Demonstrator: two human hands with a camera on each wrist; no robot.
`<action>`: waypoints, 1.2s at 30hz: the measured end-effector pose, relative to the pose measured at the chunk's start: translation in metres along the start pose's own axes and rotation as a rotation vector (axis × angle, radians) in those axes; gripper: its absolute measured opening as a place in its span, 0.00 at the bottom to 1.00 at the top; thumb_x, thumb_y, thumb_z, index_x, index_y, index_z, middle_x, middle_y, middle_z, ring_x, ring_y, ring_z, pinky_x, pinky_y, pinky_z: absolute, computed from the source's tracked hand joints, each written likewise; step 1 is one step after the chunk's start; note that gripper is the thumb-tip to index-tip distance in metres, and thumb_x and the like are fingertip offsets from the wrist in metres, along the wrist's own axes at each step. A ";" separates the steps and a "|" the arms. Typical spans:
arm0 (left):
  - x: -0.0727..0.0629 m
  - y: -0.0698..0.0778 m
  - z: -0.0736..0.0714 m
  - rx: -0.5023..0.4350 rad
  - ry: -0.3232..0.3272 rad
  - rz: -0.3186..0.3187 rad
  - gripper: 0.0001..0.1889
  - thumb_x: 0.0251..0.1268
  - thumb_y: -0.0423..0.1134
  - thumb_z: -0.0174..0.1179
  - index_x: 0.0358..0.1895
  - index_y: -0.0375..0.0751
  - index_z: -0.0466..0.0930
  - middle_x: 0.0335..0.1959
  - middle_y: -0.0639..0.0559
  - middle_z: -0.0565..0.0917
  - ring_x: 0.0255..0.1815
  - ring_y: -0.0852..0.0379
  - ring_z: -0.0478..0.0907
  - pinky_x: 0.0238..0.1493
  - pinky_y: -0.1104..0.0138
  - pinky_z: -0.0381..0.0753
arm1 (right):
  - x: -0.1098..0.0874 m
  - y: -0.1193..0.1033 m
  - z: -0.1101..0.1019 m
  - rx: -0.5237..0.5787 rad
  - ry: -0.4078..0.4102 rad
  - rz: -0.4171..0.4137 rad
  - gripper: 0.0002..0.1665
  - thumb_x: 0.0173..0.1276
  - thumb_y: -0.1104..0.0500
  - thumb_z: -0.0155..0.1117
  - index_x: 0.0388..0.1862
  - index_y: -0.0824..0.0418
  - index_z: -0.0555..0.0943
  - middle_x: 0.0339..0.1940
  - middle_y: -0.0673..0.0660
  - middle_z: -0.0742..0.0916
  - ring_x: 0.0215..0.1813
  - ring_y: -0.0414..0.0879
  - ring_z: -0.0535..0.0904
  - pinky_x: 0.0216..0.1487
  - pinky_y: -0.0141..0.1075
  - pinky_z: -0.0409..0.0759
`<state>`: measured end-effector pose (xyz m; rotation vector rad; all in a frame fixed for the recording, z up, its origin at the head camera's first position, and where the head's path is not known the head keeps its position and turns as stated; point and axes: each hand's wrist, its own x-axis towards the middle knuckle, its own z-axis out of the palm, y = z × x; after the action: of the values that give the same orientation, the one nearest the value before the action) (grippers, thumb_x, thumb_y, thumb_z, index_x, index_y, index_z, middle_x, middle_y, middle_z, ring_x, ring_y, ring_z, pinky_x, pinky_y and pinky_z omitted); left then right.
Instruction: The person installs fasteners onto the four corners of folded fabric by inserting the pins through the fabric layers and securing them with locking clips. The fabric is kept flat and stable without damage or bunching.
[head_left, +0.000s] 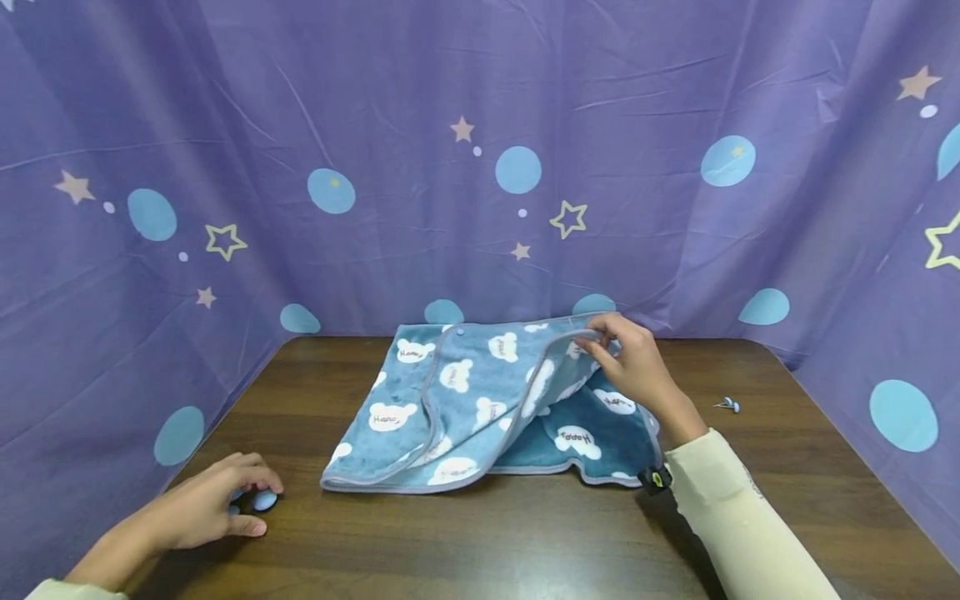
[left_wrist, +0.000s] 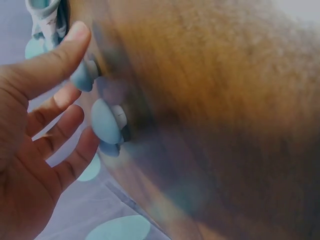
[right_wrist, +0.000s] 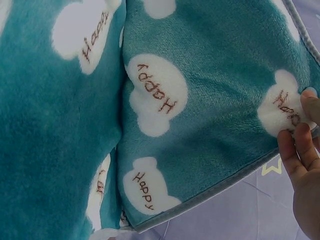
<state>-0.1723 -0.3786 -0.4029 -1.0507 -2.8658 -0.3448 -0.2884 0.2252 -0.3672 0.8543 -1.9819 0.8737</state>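
A teal fleece blanket [head_left: 390,417] with white bear heads lettered "Happy" and a grey edging lies partly folded on the table. My right hand [head_left: 630,358] pinches its edge near the far right corner and holds that part raised. The right wrist view shows the thumb and fingers on the blanket [right_wrist: 215,90] near the edging. At the front left, my left hand [head_left: 213,504] lies over several blue dome-headed fasteners [head_left: 265,500]. In the left wrist view its thumb and fingers are spread around the fasteners [left_wrist: 106,121], without a clear grip on any.
Two small blue-headed pins [head_left: 727,405] lie on the brown wooden table [head_left: 480,550] right of the blanket. A small blue head [head_left: 460,332] shows on the blanket's far part. A purple curtain [head_left: 420,233] with stars and dots stands behind and at both sides.
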 end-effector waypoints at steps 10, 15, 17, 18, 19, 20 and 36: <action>0.007 -0.007 0.007 -0.105 -0.006 0.072 0.15 0.56 0.36 0.76 0.46 0.47 0.85 0.38 0.68 0.78 0.35 0.71 0.70 0.30 0.70 0.73 | -0.001 -0.001 -0.001 -0.004 -0.012 0.012 0.12 0.60 0.70 0.77 0.38 0.61 0.82 0.31 0.51 0.84 0.31 0.40 0.76 0.30 0.31 0.70; 0.017 -0.004 0.006 -0.113 0.026 0.099 0.15 0.55 0.27 0.72 0.43 0.48 0.83 0.35 0.65 0.77 0.33 0.71 0.70 0.28 0.73 0.72 | 0.000 -0.002 -0.001 -0.008 -0.015 0.017 0.13 0.59 0.70 0.77 0.38 0.61 0.82 0.31 0.50 0.84 0.31 0.40 0.75 0.30 0.31 0.70; 0.023 -0.002 0.005 -0.095 0.060 0.117 0.18 0.51 0.24 0.71 0.41 0.50 0.81 0.33 0.66 0.75 0.33 0.71 0.69 0.28 0.74 0.71 | 0.000 -0.002 -0.002 -0.008 -0.018 0.020 0.13 0.59 0.69 0.77 0.38 0.61 0.82 0.30 0.49 0.84 0.31 0.39 0.75 0.30 0.32 0.70; 0.027 -0.001 0.003 -0.087 0.076 0.124 0.19 0.50 0.24 0.71 0.40 0.51 0.81 0.32 0.66 0.74 0.32 0.71 0.69 0.28 0.75 0.71 | 0.000 -0.002 -0.002 -0.009 -0.019 0.021 0.13 0.59 0.69 0.78 0.38 0.61 0.82 0.30 0.49 0.83 0.31 0.39 0.75 0.29 0.32 0.70; 0.031 0.000 0.002 -0.081 0.087 0.124 0.19 0.49 0.23 0.71 0.40 0.51 0.80 0.32 0.66 0.73 0.32 0.71 0.69 0.28 0.75 0.70 | 0.000 -0.002 -0.002 -0.009 -0.020 0.022 0.13 0.59 0.69 0.78 0.38 0.61 0.82 0.30 0.49 0.83 0.31 0.39 0.75 0.29 0.34 0.71; 0.035 0.001 0.000 -0.069 0.099 0.122 0.19 0.48 0.23 0.70 0.40 0.50 0.80 0.32 0.66 0.73 0.32 0.71 0.68 0.28 0.75 0.70 | 0.000 -0.002 -0.002 -0.009 -0.021 0.022 0.13 0.59 0.69 0.78 0.38 0.61 0.82 0.31 0.49 0.83 0.31 0.39 0.75 0.29 0.34 0.71; 0.139 0.018 -0.020 -0.038 0.254 0.093 0.14 0.56 0.25 0.70 0.38 0.47 0.80 0.32 0.62 0.78 0.31 0.64 0.75 0.31 0.69 0.77 | 0.000 -0.003 -0.002 0.001 -0.034 0.032 0.13 0.60 0.69 0.77 0.39 0.60 0.82 0.31 0.49 0.83 0.31 0.40 0.75 0.28 0.38 0.73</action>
<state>-0.2672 -0.2827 -0.3608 -1.0582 -2.5876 -0.4892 -0.2853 0.2253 -0.3656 0.8453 -2.0298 0.8835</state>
